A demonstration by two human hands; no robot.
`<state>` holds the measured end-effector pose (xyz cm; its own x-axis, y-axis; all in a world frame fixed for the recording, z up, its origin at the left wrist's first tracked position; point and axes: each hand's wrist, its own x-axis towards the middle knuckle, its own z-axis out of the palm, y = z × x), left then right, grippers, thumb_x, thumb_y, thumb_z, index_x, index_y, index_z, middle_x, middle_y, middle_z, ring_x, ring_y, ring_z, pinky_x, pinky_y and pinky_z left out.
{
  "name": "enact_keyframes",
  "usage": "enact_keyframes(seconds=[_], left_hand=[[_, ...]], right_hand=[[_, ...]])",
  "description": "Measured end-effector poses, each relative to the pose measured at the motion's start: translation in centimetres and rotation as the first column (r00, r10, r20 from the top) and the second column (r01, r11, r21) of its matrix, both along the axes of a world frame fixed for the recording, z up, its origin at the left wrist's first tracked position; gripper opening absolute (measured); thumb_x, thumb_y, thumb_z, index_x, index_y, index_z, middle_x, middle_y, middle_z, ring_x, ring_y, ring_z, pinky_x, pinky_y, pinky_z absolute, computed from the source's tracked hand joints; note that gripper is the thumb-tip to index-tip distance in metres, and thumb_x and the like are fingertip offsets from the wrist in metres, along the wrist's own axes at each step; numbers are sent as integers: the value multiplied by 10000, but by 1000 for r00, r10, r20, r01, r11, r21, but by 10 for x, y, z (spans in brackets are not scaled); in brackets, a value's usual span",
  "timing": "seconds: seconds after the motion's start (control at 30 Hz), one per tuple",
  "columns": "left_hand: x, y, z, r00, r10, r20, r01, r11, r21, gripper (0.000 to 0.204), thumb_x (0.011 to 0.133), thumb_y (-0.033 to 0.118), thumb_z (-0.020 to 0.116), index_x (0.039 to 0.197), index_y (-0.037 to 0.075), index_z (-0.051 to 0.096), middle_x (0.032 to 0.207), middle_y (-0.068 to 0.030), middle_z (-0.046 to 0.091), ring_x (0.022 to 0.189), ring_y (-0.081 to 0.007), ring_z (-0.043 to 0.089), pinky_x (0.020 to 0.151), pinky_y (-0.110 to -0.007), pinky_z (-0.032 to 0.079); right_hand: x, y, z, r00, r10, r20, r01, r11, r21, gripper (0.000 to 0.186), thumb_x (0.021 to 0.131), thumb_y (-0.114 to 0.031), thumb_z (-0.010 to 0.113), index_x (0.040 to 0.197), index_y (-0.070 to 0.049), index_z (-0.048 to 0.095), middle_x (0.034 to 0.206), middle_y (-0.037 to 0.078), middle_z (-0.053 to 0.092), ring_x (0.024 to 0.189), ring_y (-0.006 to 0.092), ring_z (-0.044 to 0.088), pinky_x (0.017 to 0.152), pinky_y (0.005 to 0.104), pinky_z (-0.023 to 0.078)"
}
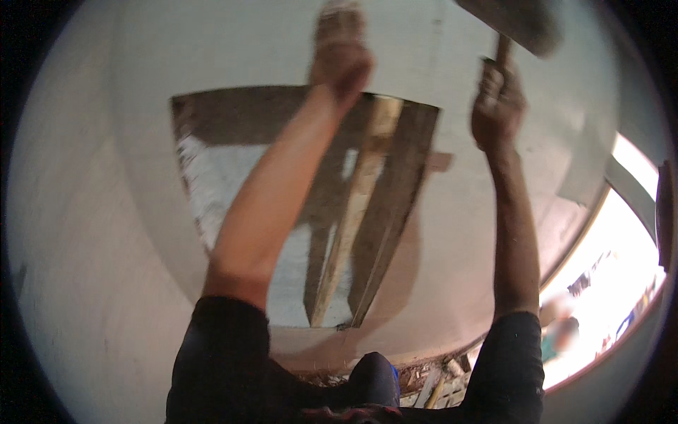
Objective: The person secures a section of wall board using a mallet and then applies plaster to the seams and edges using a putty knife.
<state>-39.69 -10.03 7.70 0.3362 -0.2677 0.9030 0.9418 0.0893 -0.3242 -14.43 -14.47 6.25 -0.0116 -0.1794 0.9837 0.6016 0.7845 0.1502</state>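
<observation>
**Both your arms are raised against a pale wall, the right one swinging a hammer beside an open cut-out.**

Head view: your right hand (498,106) has its fingers wrapped tight around the wooden handle of a hammer (519,25), whose dark, blurred head sits above your fist near the top edge, held high probably so it can fall toward the wall. Your left hand (340,60) is raised just above the top edge of the rectangular opening (282,205); it is blurred, so you cannot tell whether its fingers are closed on anything, though it seems to press there to brace or steady something. A slanted wooden plank (357,212) stands inside the opening, against darker boards. A bright window (614,261) lies to your lower right.
</observation>
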Motion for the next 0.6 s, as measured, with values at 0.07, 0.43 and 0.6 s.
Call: enact_keyframes(seconds=[0.07, 0.43, 0.6], left_hand=[[15, -4, 2, 905, -388, 175, 406, 910, -84, 561, 888, 211, 533, 1346, -101, 447, 1416, -292, 415, 1388, -430, 321, 1188, -482, 238], [14, 9, 9, 948, -275, 162, 266, 961, 77, 539, 836, 126, 529, 1317, -106, 454, 1392, -262, 445, 1362, -424, 374, 1184, -480, 269], [21, -23, 0, 980, -120, 160, 126, 992, -31, 534, 855, 108, 514, 1332, -123, 448, 1389, -251, 458, 1360, -410, 384, 1185, -478, 268]], right_hand=[[2, 13, -4, 994, -101, 31, 105, 975, -197, 278, 1017, -285, 502, 1076, -33, 605, 941, 236, 675, 888, 395, 685, 751, 465, 534], [-2, 36, 1, 961, -242, 136, 274, 903, -332, 405, 1050, -353, 422, 1282, -63, 583, 1117, 210, 671, 1031, 290, 656, 877, 465, 517], [-14, -16, 12, 991, -130, 43, 137, 967, -215, 279, 1027, -314, 488, 1016, -58, 597, 854, 201, 671, 789, 312, 692, 702, 463, 506]])
